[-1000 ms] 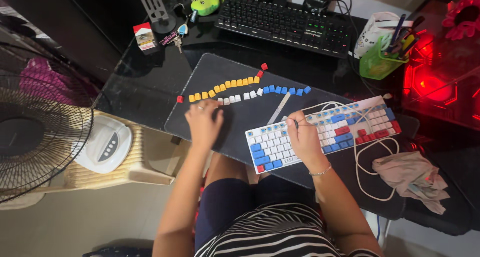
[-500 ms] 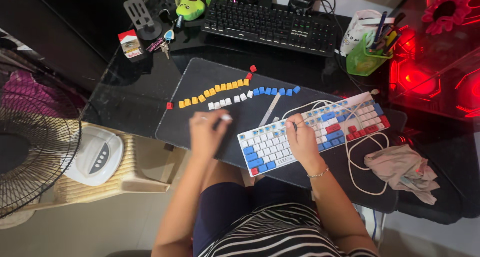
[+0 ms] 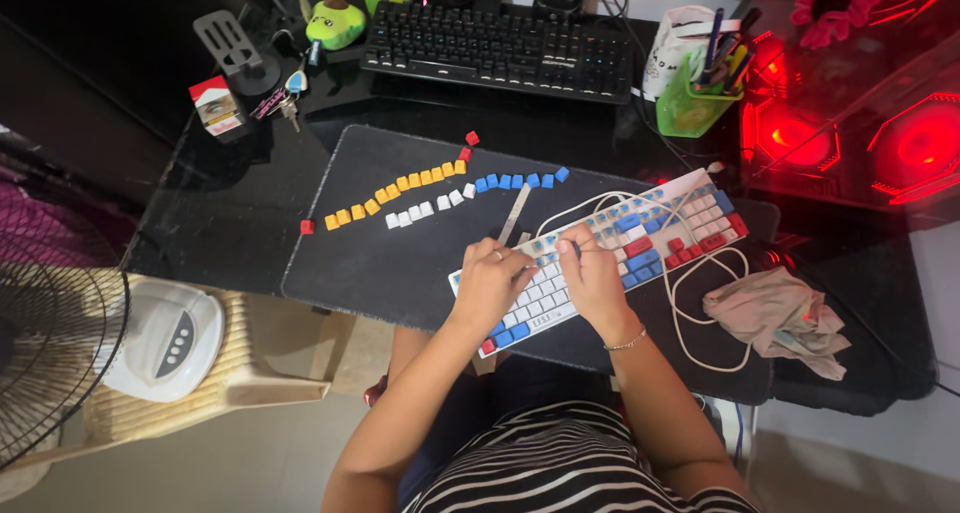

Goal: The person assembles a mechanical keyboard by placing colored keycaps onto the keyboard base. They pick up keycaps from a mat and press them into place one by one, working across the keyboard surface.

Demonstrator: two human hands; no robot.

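A white keyboard (image 3: 690, 218) with blue and red keys lies tilted on a dark desk mat (image 3: 380, 263). My left hand (image 3: 488, 281) rests flat on its left half, fingers on the keys. My right hand (image 3: 592, 273) is beside it over the keyboard's middle, pinching a small dark tool (image 3: 577, 249) at the keys. Pulled keycaps lie in rows on the mat: yellow keycaps (image 3: 400, 185), white keycaps (image 3: 425, 209) and blue keycaps (image 3: 520, 181), with single red keycaps (image 3: 471, 138) at the ends. A thin pale strip (image 3: 515, 213) lies just above my left hand.
The keyboard's white cable (image 3: 700, 318) loops beside a crumpled cloth (image 3: 780, 318). A black keyboard (image 3: 500, 43), green pen holder (image 3: 690, 108), small box (image 3: 218, 105), keys (image 3: 285, 98) and green plush toy (image 3: 335, 21) stand behind. A red-lit computer case (image 3: 900, 143) is right, a fan (image 3: 50, 343) left.
My left hand has moved right from the bare mat onto the keyboard's left half. My right hand has stayed on the keyboard. The view has shifted, so everything sits further left.
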